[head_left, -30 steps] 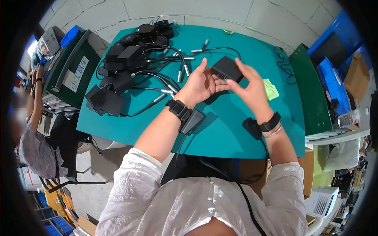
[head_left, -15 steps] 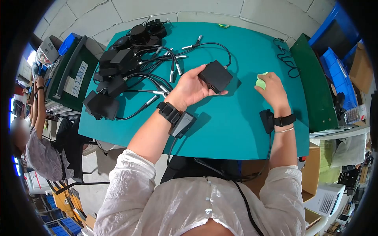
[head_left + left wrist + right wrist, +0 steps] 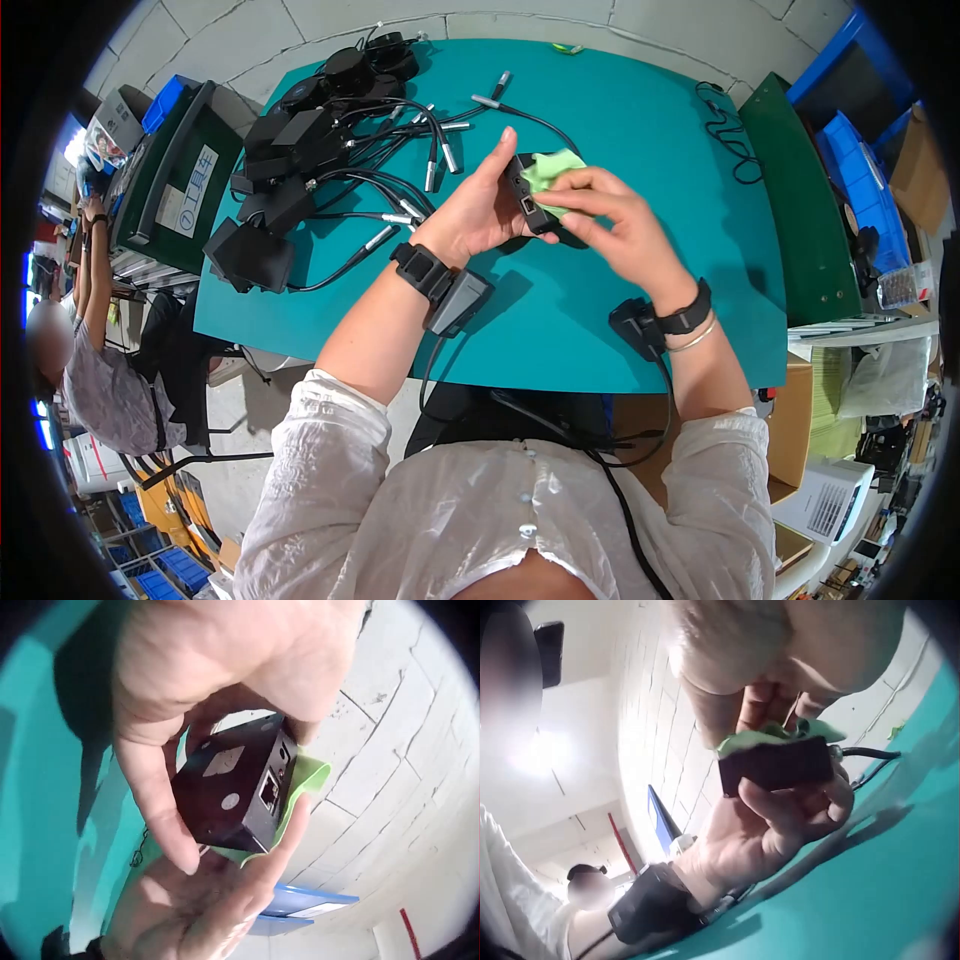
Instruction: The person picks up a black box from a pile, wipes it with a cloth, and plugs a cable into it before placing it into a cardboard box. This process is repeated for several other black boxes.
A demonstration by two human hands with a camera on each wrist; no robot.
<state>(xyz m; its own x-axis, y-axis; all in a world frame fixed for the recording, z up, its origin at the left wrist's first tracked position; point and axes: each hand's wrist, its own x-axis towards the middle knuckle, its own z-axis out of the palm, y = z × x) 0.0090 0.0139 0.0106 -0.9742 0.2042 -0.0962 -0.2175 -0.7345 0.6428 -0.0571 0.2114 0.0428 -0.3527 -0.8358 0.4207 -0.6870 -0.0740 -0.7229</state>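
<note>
My left hand [image 3: 465, 218] grips a small black box [image 3: 217, 784], its port side tilted up. One end of the box shows a square network-type socket [image 3: 270, 790] and a small round hole. A light green cloth [image 3: 553, 168] lies over the box's broad face, pinched by my right hand [image 3: 632, 228] and pressed against the box. In the right wrist view the cloth [image 3: 754, 741] spreads between my right fingers and the box [image 3: 776, 769]. A black cable [image 3: 866, 753] leaves the box's far end.
Several black boxes [image 3: 250, 255] with cables and silver plugs [image 3: 380, 238] crowd the left of the green table [image 3: 640, 340]. Round black parts [image 3: 390, 58] stand behind them. A thin black cable [image 3: 730, 135] lies at the right back. Another person [image 3: 110, 390] sits at the left.
My right hand left the box, picked up the green cloth from the table at the right, and brought it onto the box. My left hand turned the box so its ports face me.
</note>
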